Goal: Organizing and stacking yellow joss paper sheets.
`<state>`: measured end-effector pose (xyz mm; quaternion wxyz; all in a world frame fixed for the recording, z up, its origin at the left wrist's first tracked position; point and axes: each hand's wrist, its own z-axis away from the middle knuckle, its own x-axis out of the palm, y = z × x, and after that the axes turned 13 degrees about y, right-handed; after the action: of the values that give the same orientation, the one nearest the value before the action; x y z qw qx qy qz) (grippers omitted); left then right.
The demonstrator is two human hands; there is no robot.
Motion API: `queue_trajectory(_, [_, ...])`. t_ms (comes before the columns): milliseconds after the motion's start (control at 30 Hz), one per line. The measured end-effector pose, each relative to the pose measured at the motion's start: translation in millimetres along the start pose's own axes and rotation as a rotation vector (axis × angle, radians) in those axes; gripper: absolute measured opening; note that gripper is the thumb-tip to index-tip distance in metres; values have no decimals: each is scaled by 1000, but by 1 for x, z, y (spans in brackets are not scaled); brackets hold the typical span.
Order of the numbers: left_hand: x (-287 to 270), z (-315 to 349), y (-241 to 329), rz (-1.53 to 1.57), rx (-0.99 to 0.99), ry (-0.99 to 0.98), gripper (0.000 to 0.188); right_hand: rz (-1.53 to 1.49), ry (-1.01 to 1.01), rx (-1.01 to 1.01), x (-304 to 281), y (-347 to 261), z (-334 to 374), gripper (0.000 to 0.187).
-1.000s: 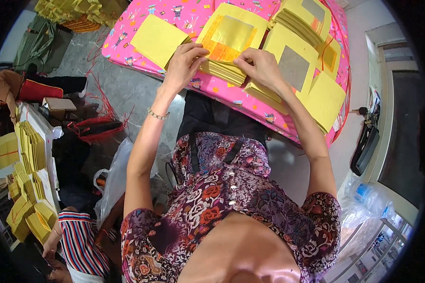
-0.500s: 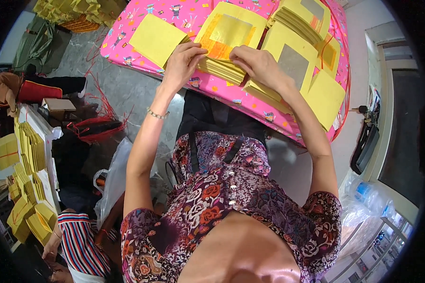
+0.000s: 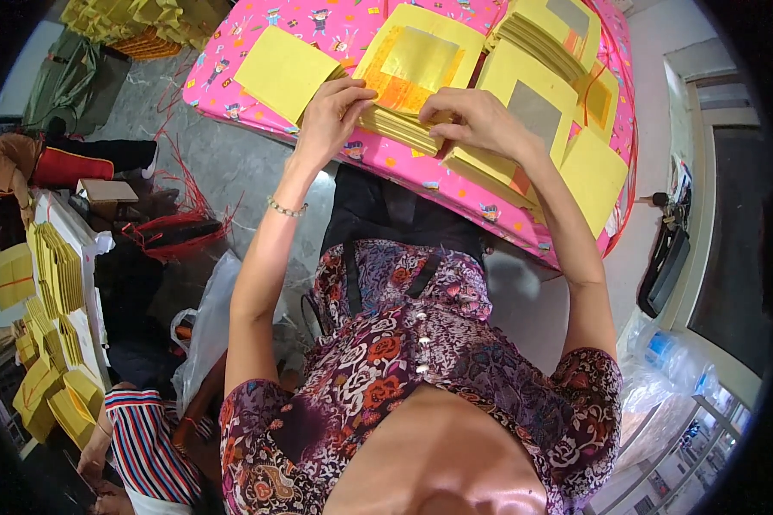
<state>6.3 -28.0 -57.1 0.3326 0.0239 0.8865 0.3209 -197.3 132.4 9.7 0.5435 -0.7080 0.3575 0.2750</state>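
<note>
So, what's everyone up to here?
A person's left hand is at the near left corner of a stack of yellow paper with a gold square on top; the right hand, thumb and fingers apart, is at its near right corner. Other yellow piles lie on the pink surface. Someone's striped sleeve shows at lower left.

grey marbled floor (image 3: pixel 185 107) | pale wall (image 3: pixel 651 112), right | dark pale-framed panel (image 3: pixel 734 249) | pink patterned table (image 3: pixel 234 84)
</note>
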Motion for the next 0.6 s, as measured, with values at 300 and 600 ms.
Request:
queue_trajectory(300, [-1, 0, -1, 1, 23, -6, 19, -52, 45, 1, 3, 5, -2, 16])
queue_trajectory(600, [-6, -1, 3, 26, -3, -69, 22, -23, 112, -24, 2, 9, -4, 13])
